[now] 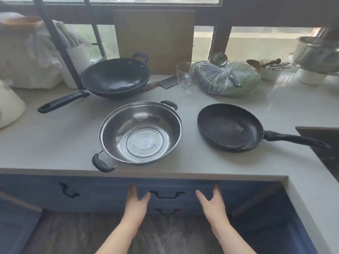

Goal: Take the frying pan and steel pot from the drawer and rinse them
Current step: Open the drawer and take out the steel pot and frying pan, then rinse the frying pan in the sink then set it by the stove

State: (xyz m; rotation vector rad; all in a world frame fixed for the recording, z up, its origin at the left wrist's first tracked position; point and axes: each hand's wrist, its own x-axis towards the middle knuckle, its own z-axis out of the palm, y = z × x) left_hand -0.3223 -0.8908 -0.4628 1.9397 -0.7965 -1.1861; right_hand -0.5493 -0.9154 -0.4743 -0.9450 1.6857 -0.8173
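Observation:
A steel pot (140,132) with two black handles sits on the pale countertop (55,143), near its front edge. To its right lies a black frying pan (229,128), its handle pointing right, with wet patches inside. Below the counter is a blue drawer front (185,187) with a black handle (167,194). My left hand (136,202) and my right hand (211,202) are flat against that drawer front, one on each side of the handle, fingers straight and holding nothing.
A black wok (115,77) stands at the back left. Behind are a cleaver (161,83), a glass jug (186,75), bagged greens (227,78) with a ladle, and a cardboard sheet (154,41). A dark sink edge (319,142) is at the right. A second drawer handle (166,210) lies lower.

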